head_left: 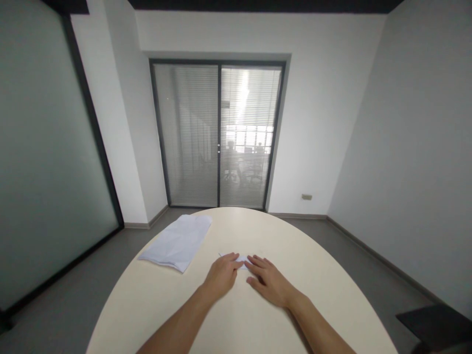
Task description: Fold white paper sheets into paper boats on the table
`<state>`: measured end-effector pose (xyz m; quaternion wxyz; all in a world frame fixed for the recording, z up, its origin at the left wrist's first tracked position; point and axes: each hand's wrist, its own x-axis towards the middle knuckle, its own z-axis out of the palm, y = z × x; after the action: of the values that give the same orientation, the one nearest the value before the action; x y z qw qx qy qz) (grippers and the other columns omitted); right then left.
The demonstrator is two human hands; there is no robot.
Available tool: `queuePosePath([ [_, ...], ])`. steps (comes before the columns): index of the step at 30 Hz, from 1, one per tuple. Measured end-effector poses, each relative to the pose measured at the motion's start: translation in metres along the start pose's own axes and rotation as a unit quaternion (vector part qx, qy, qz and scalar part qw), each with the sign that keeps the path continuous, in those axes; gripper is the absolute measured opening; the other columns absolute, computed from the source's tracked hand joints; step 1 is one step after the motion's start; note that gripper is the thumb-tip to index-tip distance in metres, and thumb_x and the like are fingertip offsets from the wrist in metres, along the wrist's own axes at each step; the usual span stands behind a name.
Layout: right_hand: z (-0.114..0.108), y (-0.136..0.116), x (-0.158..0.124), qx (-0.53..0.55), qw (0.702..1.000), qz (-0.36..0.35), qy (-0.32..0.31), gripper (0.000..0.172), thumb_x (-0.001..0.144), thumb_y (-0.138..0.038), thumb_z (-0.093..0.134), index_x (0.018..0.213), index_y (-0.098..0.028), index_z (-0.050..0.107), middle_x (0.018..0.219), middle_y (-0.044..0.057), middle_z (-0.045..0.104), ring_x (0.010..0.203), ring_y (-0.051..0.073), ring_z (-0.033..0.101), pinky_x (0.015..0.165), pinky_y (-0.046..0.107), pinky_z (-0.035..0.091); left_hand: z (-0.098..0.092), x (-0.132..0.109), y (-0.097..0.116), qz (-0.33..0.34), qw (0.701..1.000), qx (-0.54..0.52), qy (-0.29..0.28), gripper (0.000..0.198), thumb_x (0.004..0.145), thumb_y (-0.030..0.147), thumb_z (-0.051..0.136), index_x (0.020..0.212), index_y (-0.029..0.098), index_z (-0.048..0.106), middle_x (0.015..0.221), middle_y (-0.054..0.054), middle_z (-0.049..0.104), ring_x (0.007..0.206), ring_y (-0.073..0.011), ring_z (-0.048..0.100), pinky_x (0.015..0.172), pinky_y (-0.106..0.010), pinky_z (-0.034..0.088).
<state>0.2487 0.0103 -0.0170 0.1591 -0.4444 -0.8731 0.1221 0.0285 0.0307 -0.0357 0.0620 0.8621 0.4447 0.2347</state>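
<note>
A small piece of folded white paper (242, 259) lies on the pale round table (236, 324), mostly covered by my hands. My left hand (222, 274) is closed on its left part, with the thumb and fingertips reaching toward the middle. A thin corner of the paper pokes out beyond the left knuckles. On the paper's right side my right hand (271, 281) rests palm down, fingers stretched out and slightly apart, thumb held away from them. How the paper is folded under the fingers cannot be seen.
Larger white sheets (179, 242), loosely stacked, lie near the table's left edge. Beyond the table stands a glazed door with blinds (219, 132). A dark flat object (437, 327), perhaps a chair part, is at the lower right. A frosted glass panel (47, 162) is at left.
</note>
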Motion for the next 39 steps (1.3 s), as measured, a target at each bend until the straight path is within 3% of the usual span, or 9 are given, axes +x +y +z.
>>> queuePosePath([
  [3,-0.001,-0.001,0.001,-0.009,1.0,-0.004,0.005,0.053,0.097,-0.047,0.039,0.144,-0.025,0.045,0.151,0.01,0.042,0.14,0.03,0.036,0.115,0.051,0.026,0.0,0.0,0.001,-0.026,0.999,0.016,0.012,0.045,0.086,0.01,0.048,0.122,0.027,0.067,0.134,-0.004,0.06,0.124,-0.0203,0.051,0.109,-0.036,0.038],
  [9,-0.005,0.005,0.002,-0.025,0.998,0.011,0.058,0.039,0.096,-0.035,0.042,0.127,-0.028,0.064,0.133,0.009,0.061,0.121,0.027,0.055,0.103,0.044,0.04,0.005,0.002,-0.002,-0.082,0.995,0.047,0.019,0.038,0.092,0.021,0.044,0.122,0.023,0.067,0.132,-0.007,0.06,0.123,-0.0211,0.052,0.108,-0.035,0.038],
  [15,-0.006,0.008,0.001,-0.022,0.997,0.03,0.07,0.036,0.093,-0.034,0.046,0.118,-0.025,0.07,0.126,0.01,0.066,0.116,0.026,0.057,0.099,0.04,0.043,0.01,0.001,-0.003,-0.142,0.986,0.084,-0.022,0.05,0.097,0.036,0.034,0.141,0.016,0.048,0.152,-0.012,0.039,0.141,-0.0273,0.031,0.116,-0.047,0.023],
  [22,0.003,0.02,0.004,-0.013,0.989,0.096,0.112,0.041,0.089,-0.034,0.051,0.127,-0.022,0.063,0.123,0.011,0.065,0.113,0.026,0.058,0.099,0.04,0.042,0.016,0.001,-0.009,-0.185,0.979,0.089,-0.019,0.065,0.095,0.04,0.034,0.15,0.006,0.029,0.156,-0.017,0.027,0.144,-0.0284,0.025,0.117,-0.044,0.02],
  [31,0.004,0.045,0.002,-0.061,0.964,0.196,0.167,0.039,0.085,-0.027,0.055,0.123,-0.023,0.062,0.123,0.011,0.062,0.107,0.027,0.061,0.092,0.039,0.046,0.021,0.0,-0.016,-0.183,0.979,0.083,-0.023,0.059,0.095,0.042,0.033,0.143,0.009,0.043,0.155,-0.015,0.032,0.144,-0.0289,0.025,0.118,-0.044,0.018],
  [36,-0.002,0.062,-0.002,-0.095,0.941,0.245,0.215,0.047,0.077,-0.019,0.06,0.124,-0.023,0.06,0.12,0.01,0.064,0.103,0.027,0.062,0.089,0.037,0.047,0.018,-0.002,-0.015,-0.187,0.979,0.079,-0.028,0.058,0.095,0.041,0.033,0.142,0.009,0.044,0.155,-0.015,0.031,0.145,-0.0285,0.024,0.118,-0.045,0.019],
  [39,-0.006,0.075,-0.006,-0.072,0.933,0.268,0.231,0.048,0.074,-0.023,0.063,0.123,-0.022,0.061,0.117,0.009,0.065,0.102,0.026,0.062,0.087,0.036,0.047,0.019,-0.002,-0.017,-0.187,0.979,0.079,-0.03,0.058,0.095,0.041,0.034,0.142,0.01,0.044,0.155,-0.015,0.032,0.145,-0.0282,0.025,0.118,-0.044,0.019],
])
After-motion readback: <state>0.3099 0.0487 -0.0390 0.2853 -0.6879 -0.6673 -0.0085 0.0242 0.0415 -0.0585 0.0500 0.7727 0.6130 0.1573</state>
